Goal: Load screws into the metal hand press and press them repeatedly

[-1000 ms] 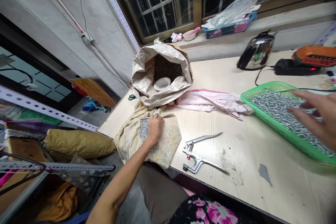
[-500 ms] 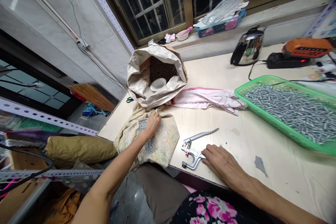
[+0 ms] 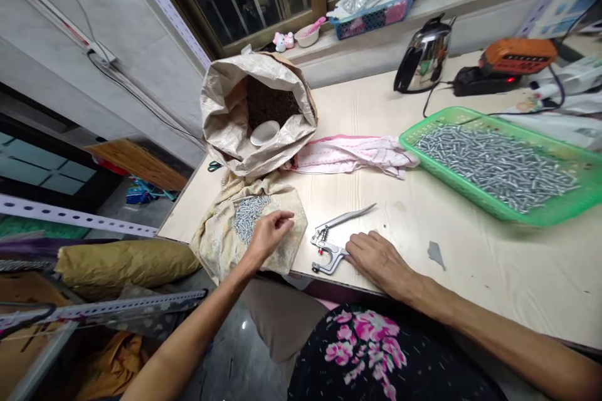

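Note:
My left hand [image 3: 269, 237] hovers over the right part of a patterned cloth [image 3: 288, 244], its fingers curled into a pinch; anything between the fingertips is too small to make out. Beside it on the cloth lies a pile of small shiny metal pins [image 3: 248, 216]. My right hand [image 3: 379, 261] lies on the table, its fingers closed over the end of one handle of a pair of snap pliers [image 3: 335, 257]. The pliers' other handle sticks up and away, and their jaws face left.
A green basket [image 3: 470, 191] full of metal pins stands at the right. Behind the cloth leans an open sack [image 3: 221, 100] with dark contents and a white bowl [image 3: 264, 133]. A pink-striped towel [image 3: 352, 153], a kettle [image 3: 423, 56] and an orange battery [image 3: 517, 55] sit farther back.
My left hand has moved off the pile of pins toward the pliers, uncovering the pile. The right hand stays on the pliers. The whole view has shifted a little.

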